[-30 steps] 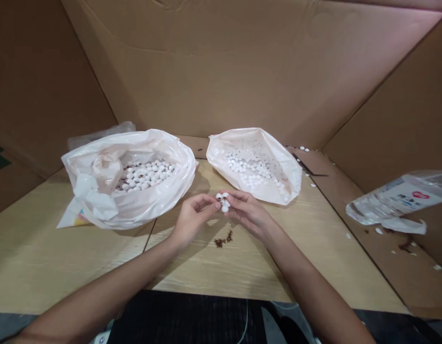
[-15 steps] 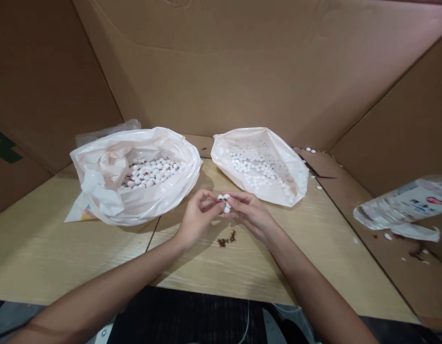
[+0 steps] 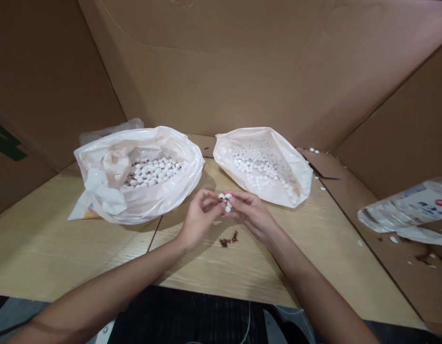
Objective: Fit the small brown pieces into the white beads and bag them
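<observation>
Above the middle of the table, my left hand (image 3: 201,217) and my right hand (image 3: 254,216) meet, fingertips closed in a pinch. Between them is a small cluster of white rounded pieces (image 3: 226,197) with a bit of dark brown among them. Fingers partly cover the cluster, so I cannot tell how its parts join. Just below my hands, a little pile of small brown star-like pieces (image 3: 225,242) lies on the table (image 3: 192,267).
At the left, an open white plastic bag (image 3: 159,205) holds many white pieces with brown ones among them. Another open bag (image 3: 299,184) behind my right hand contains white pieces. A clear plastic bottle (image 3: 393,208) lies at far right. Cardboard walls (image 3: 221,76) enclose the table.
The whole view has shifted slightly, so the bags and bottle appear a little further right. My hands keep the same pinch on the white cluster.
</observation>
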Action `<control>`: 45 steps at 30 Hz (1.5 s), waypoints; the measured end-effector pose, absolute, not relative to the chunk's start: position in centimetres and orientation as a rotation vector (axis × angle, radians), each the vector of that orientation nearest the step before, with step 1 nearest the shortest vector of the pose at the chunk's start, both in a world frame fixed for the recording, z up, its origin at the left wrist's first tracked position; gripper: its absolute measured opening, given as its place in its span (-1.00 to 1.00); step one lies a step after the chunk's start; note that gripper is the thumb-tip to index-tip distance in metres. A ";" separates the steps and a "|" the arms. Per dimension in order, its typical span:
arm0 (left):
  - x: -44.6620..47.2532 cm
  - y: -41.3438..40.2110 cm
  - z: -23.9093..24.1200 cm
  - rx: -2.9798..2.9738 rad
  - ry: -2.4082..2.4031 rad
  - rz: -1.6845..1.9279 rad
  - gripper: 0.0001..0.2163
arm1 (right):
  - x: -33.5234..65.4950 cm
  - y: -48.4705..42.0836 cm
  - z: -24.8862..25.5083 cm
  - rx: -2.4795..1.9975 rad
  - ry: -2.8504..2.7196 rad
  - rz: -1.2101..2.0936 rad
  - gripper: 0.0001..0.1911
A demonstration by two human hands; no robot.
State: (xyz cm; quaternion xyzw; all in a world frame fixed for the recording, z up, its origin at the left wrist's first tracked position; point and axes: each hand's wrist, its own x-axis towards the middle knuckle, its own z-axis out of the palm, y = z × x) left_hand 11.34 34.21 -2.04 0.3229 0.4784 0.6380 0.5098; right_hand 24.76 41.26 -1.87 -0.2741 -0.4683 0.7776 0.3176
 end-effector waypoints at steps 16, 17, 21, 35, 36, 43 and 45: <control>10.8 34.2 -2.2 0.607 1.040 1.474 -0.64 | 24.8 41.1 -2.0 -0.771 -1.354 1.978 -0.71; 10.7 34.2 -2.3 0.607 1.033 1.484 -0.66 | 24.8 41.1 -2.0 -0.765 -1.344 1.979 -0.71; 10.6 34.3 -2.5 0.640 1.019 1.494 -0.71 | 24.8 41.2 -1.8 -0.741 -1.307 1.986 -0.70; 10.6 34.4 -2.3 0.693 0.934 1.471 -0.76 | 24.9 41.0 -1.7 -0.729 -1.289 2.022 -0.74; 10.6 34.4 -2.3 0.690 0.934 1.473 -0.76 | 24.9 41.0 -1.6 -0.727 -1.290 2.019 -0.74; 10.5 34.5 -2.1 0.698 0.947 1.482 -0.77 | 25.0 41.4 -1.6 -0.733 -1.283 1.971 -0.68; 10.4 34.5 -1.9 0.695 0.940 1.492 -0.76 | 25.2 41.7 -1.6 -0.742 -1.277 1.931 -0.69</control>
